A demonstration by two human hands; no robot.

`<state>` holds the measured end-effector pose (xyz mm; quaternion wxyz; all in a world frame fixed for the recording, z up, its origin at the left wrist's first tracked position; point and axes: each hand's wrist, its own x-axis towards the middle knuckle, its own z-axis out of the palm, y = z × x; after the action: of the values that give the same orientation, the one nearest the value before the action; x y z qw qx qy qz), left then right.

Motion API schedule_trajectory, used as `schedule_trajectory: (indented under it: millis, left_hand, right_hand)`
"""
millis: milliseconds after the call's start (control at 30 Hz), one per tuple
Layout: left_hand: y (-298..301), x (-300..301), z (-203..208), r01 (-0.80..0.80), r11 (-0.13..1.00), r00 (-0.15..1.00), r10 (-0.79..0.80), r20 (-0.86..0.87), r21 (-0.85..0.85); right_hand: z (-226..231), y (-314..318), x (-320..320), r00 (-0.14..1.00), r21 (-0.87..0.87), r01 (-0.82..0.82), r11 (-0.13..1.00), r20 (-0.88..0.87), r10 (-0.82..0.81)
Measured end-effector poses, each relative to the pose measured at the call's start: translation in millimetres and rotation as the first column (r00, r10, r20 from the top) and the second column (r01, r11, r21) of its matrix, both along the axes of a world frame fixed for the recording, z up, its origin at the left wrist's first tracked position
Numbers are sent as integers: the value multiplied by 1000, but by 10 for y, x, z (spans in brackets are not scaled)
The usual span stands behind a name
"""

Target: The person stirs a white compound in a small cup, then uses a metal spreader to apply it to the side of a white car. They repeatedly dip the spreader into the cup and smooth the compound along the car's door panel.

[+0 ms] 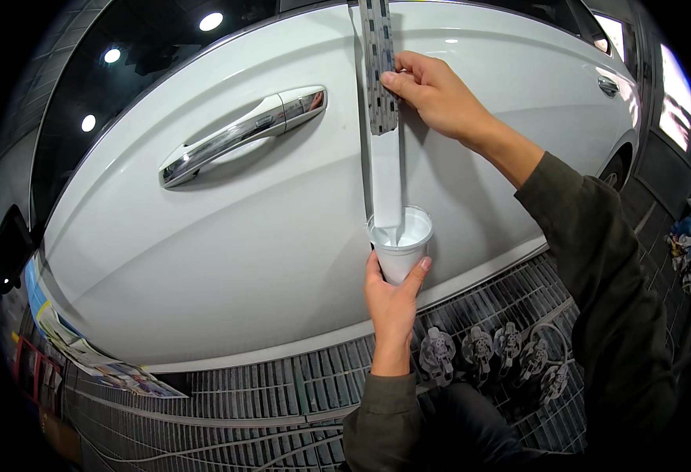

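Observation:
My left hand [391, 305] is wrapped round a white plastic cup [400, 261] from below, holding it upright in front of the car door. Inside the cup is white liquid paint [417, 226]. Between thumb and fingers, my right hand [434, 93] grips a long, flat metal paint stirring stick [378, 59] with dark slots and marks. The stick hangs nearly vertical, its lower part coated in wet white paint. Its bottom end is at the cup's mouth, and a thin thread of paint runs down from it.
Close behind my hands is a white car door [227, 259] with a chrome handle [243, 134]. Newspaper masking [109, 366] hangs at the lower left. Below lies a dark floor grating [306, 385] with hoses and several grey, paint-covered fittings [479, 350]. Colourful crumpled material [685, 244] lies far right.

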<state>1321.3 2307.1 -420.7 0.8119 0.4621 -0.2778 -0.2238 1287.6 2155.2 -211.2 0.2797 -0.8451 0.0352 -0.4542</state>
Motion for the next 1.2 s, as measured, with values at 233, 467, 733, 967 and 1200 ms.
schedule_trajectory:
  millis: [233, 467, 733, 967, 1200]
  left_hand:
    - [-4, 14, -20, 1, 999, 1000, -1, 19, 36]
    - [-12, 23, -28, 6, 1000, 1000, -6, 19, -1]
    - [-2, 21, -14, 8, 1000, 1000, -9, 18, 16]
    - [-19, 1, 30, -1, 998, 999, -2, 49, 57]
    - [213, 88, -139, 51, 990, 992, -65, 112, 129]
  right_hand:
    - [-15, -23, 52, 1000, 12, -10, 1000, 15, 10]
    - [-29, -50, 92, 999, 24, -35, 999, 32, 34]
    - [-12, -21, 74, 1000, 5, -11, 1000, 23, 11]
    - [-68, -37, -22, 994, 57, -107, 993, -11, 108]
    - [-839, 23, -451, 953, 209, -178, 961, -207, 222]
